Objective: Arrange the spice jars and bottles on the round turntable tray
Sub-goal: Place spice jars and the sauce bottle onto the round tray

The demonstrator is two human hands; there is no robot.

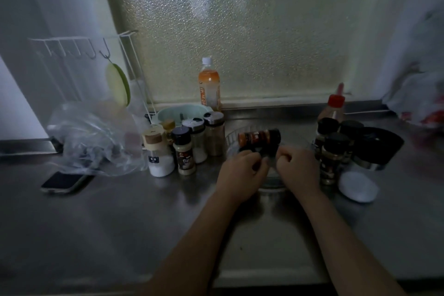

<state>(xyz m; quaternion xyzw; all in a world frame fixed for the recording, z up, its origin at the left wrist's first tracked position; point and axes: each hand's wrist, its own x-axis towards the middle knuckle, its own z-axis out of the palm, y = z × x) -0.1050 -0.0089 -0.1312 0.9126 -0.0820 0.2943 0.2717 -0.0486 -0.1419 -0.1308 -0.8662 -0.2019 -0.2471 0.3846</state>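
Observation:
A clear round turntable tray with a ribbed rim sits mid-counter. On it an orange-labelled spice jar with a black cap lies on its side. My left hand and my right hand hover over the tray's near half with fingers curled in, knuckles almost touching. Something small and dark shows between them; I cannot make out what it is or whether they grip it. Left of the tray stand several jars, among them a white salt jar and a pepper jar. Several black-capped jars stand to the right.
An orange drink bottle and a pale green bowl stand by the frosted window. A red-capped sauce bottle, a black container and a white lid are at right. A plastic bag and phone lie at left.

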